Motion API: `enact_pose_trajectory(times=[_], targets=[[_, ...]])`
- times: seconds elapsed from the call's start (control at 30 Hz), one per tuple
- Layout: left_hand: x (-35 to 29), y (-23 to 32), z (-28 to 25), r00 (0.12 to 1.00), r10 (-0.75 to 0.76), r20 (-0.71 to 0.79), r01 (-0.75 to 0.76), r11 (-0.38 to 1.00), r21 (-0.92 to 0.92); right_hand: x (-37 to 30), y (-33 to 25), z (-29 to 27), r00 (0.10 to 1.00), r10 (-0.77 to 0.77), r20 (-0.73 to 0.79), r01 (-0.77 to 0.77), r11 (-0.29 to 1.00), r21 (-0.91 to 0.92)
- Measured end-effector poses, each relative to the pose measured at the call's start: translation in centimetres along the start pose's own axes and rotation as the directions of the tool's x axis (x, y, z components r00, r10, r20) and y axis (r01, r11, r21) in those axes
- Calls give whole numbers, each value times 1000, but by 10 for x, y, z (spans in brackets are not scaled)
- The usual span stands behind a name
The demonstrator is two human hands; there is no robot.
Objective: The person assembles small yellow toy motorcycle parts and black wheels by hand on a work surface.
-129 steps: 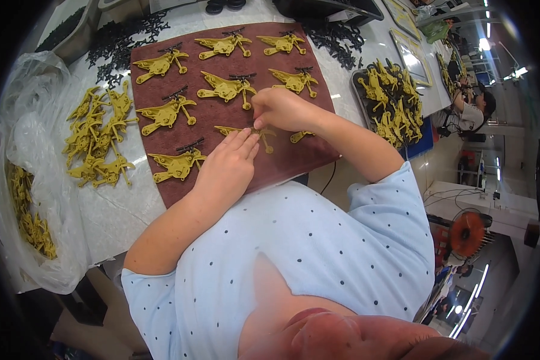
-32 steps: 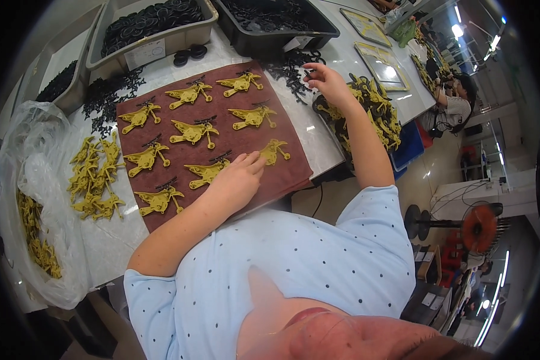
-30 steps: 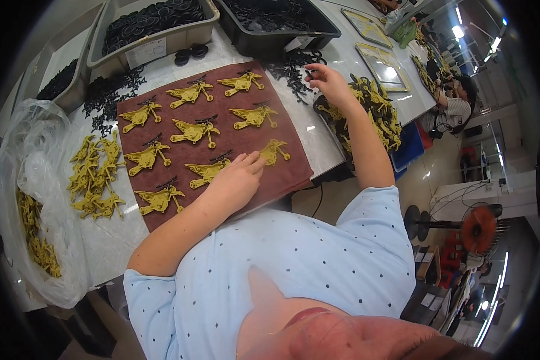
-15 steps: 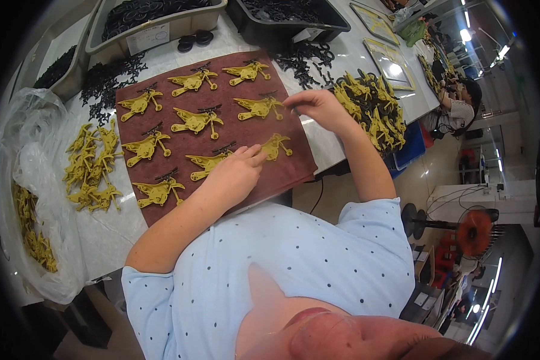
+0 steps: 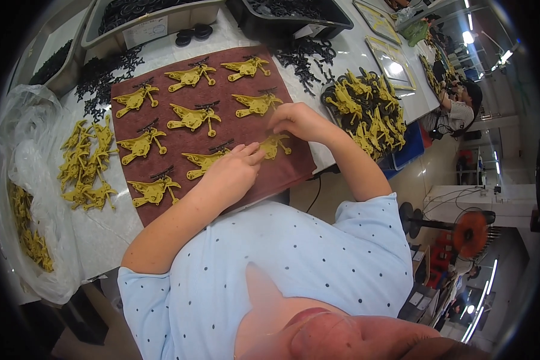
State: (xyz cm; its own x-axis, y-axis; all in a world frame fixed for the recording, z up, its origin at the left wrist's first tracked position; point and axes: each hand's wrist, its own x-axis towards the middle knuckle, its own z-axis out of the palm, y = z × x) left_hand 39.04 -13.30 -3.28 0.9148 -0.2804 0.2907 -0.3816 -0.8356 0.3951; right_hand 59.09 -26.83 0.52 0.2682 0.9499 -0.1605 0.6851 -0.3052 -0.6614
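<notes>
Several yellow plastic toy vehicle frames (image 5: 194, 118) lie in rows on a dark red cloth (image 5: 177, 147), most with a thin black bar piece at the top. Over the near right part of the cloth, my left hand (image 5: 233, 173) presses its fingertips on the left end of one yellow frame (image 5: 275, 147), partly covering it. My right hand (image 5: 301, 122) is just above that same frame, thumb and fingers pinched together. Whatever sits in that pinch is hidden by the fingers. Another frame (image 5: 204, 163) lies partly under my left hand.
Loose yellow frames (image 5: 84, 165) lie left of the cloth, beside a clear plastic bag (image 5: 45, 138). Bins (image 5: 156, 27) of black parts line the back. Black pieces (image 5: 303, 63) are scattered nearby. A heap of yellow-and-black assemblies (image 5: 366, 111) lies right; a person (image 5: 462, 108) sits beyond.
My right hand has moved left, from the cloth's right edge to above the near right frame, fingers still pinched. My left hand stays on that frame.
</notes>
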Motion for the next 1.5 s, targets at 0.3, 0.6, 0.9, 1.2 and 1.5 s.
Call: enact_pose_trajectory(times=[0.3,0.6,0.9,1.2,1.5], targets=[[2,2,1,1000,-24,-5,24,998,56,7,5,6,1000,-12,-21,11,997,-71],[0,4,11,999,-37,-28,39,997,68,8,-9,9,999,-20,44,28,981,-190],[0,2,10,998,-20,-54,26,994,107,-4,2,9,999,-45,-29,40,985,-166],[9,2,-30,993,110,46,-114,989,95,-14,-2,10,891,32,-452,-48,999,-25],[65,-135,-113,932,-355,-74,362,921,145,-7,36,22,497,97,-862,24,992,125]])
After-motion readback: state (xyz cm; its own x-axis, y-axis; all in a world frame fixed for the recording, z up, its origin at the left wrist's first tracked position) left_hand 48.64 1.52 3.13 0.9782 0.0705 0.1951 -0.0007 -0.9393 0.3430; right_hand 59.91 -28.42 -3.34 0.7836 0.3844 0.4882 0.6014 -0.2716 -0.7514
